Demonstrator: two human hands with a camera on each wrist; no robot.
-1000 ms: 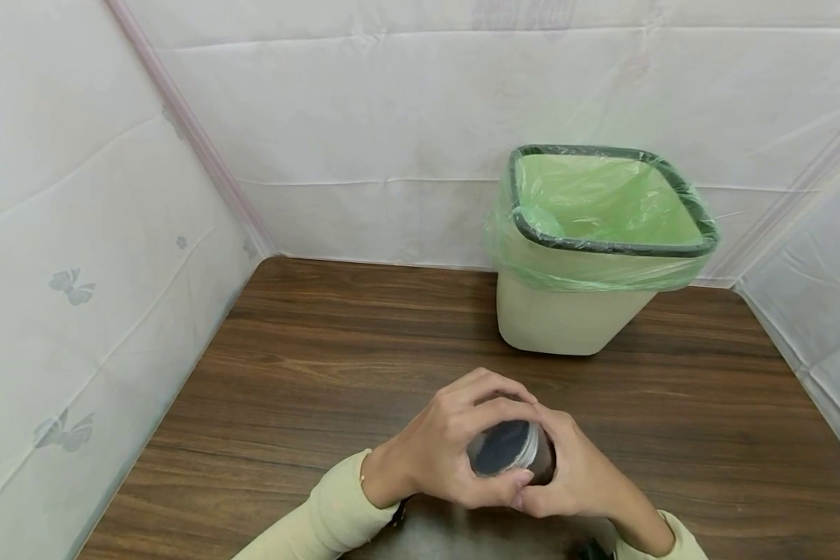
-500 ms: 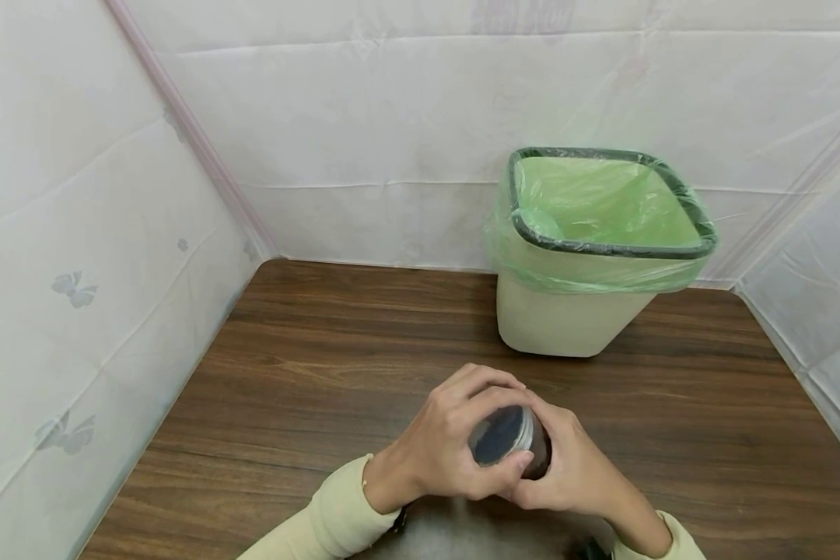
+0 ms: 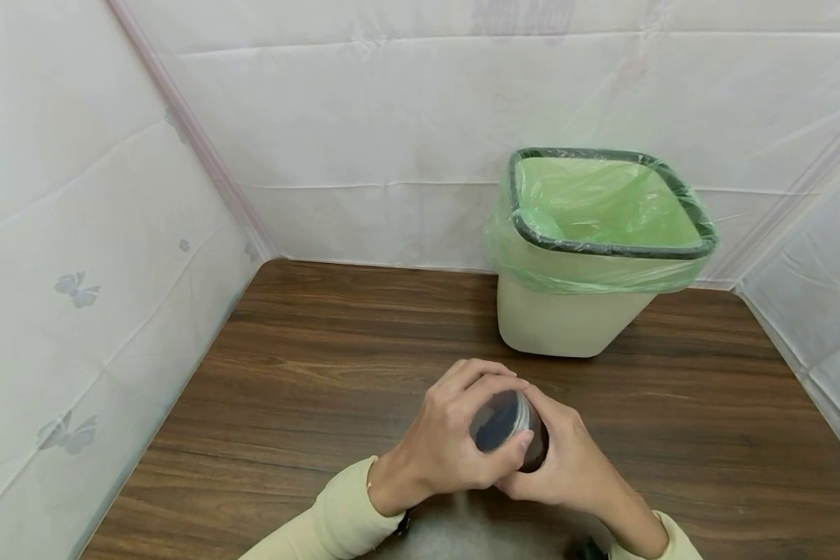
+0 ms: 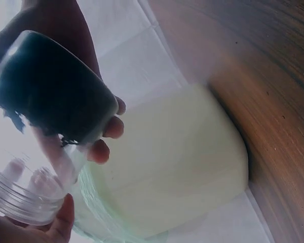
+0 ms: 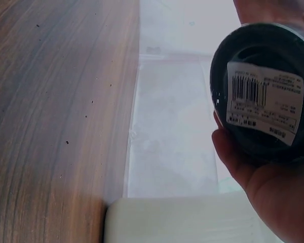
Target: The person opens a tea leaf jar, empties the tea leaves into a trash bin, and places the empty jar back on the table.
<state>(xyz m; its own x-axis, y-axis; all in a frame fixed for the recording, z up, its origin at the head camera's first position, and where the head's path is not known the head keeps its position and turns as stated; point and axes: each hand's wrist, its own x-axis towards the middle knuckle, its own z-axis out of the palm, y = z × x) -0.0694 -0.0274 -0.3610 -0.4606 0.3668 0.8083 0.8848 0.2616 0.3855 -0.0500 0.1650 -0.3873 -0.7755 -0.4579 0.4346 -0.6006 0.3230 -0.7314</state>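
Observation:
Both hands grip one clear jar with dark contents (image 3: 500, 424) above the table, low in the head view. The left hand (image 3: 455, 432) curls round the jar's threaded end, thumb across its side. My right hand (image 3: 574, 467) wraps the other end. Dark stuff fills part of the tilted jar (image 4: 53, 88) in the left wrist view, beside the clear ribbed neck. A white barcode label (image 5: 266, 101) is on the jar's dark round base in the right wrist view, with right-hand fingers (image 5: 233, 157) against it.
A cream bin (image 3: 567, 319) lined with a green bag stands at the back right of the brown wooden table (image 3: 308, 373). Pale plastic sheeting (image 3: 392, 117) covers the walls behind and at both sides. Small dark specks lie on the table in the wrist views.
Both hands have risen slightly in the head view together with the jar, which has tilted a little. Both still hold it.

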